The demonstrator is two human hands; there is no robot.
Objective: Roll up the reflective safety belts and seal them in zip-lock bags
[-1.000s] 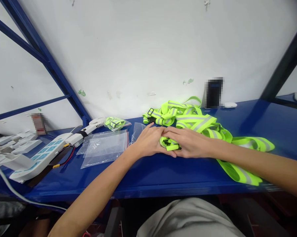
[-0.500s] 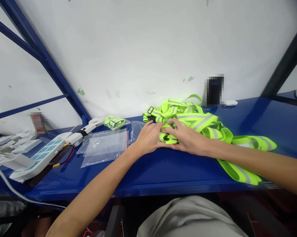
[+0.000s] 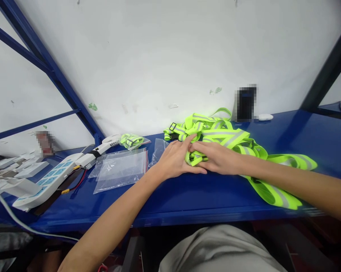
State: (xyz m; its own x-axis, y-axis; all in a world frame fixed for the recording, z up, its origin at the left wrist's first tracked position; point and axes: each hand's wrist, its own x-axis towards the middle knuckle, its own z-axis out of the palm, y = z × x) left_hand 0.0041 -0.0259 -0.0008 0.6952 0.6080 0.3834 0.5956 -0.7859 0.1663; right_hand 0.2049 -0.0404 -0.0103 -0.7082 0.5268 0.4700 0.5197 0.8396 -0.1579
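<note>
Between my two hands is a folded bundle of neon yellow reflective strap [image 3: 195, 158], partly covered by the fingers. My left hand [image 3: 174, 158] grips it from the left, thumb below. From the right, my right hand [image 3: 215, 156] closes on the same bundle. Just behind and to the right lies a loose heap of reflective straps [image 3: 227, 136] with grey stripes and black buckles; one strap end hangs near the table's front edge. Left of my left hand are flat clear zip bags [image 3: 122, 170]. Behind those, a bagged folded strap [image 3: 132, 141] rests near the wall.
A white power strip [image 3: 50, 179] and a white handheld fan [image 3: 109, 141] lie on the left, beside wires with yellow connectors. A blurred dark device [image 3: 245, 104] leans on the wall, next to a small white case [image 3: 265, 117]. Blue posts frame both sides.
Both hands have shifted their grip around the bundle. My left fingers have spread more upright, and my right fingers have folded in, covering more of the strap.
</note>
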